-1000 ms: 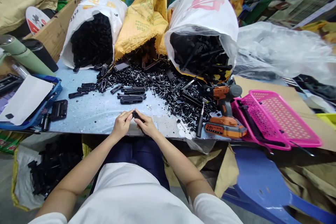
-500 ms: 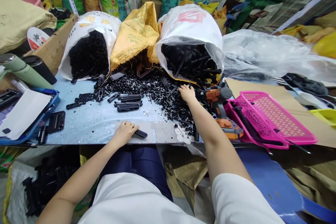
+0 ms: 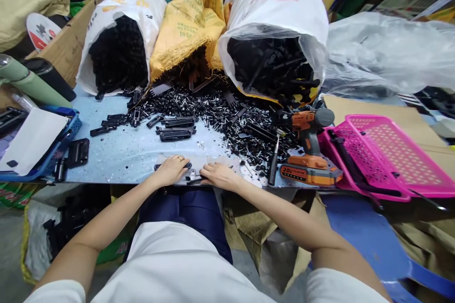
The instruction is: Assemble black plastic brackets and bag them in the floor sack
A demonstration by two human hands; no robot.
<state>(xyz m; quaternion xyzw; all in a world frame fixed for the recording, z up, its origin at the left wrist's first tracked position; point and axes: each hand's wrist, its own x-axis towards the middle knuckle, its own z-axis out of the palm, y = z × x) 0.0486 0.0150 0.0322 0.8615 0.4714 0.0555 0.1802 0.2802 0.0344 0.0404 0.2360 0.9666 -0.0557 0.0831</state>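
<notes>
At the table's front edge, my left hand (image 3: pixel 172 169) is closed over a long black plastic part (image 3: pixel 156 167), whose ends show on both sides of the fingers. Close beside it on the right, my right hand (image 3: pixel 219 174) has its fingers closed on a second dark part (image 3: pixel 194 179), mostly hidden beneath them. Both hands rest over a grey plate (image 3: pixel 231 163) at the edge. Just beyond them lie several finished-looking black bars (image 3: pixel 176 133) in a stack. A heap of small black pieces and silver pins (image 3: pixel 234 128) spreads behind and to the right.
A cordless drill (image 3: pixel 309 147) and a black-handled tool (image 3: pixel 273 163) stand right of the heap, with pink baskets (image 3: pixel 391 151) beyond. White sacks (image 3: pixel 280 4) and a yellow sack (image 3: pixel 192 14) of black parts line the back. A blue basket (image 3: pixel 73 128) sits left.
My right hand has come back from the heap to the front edge beside my left hand. The long black part under my left hand has shifted left. The view has tilted down.
</notes>
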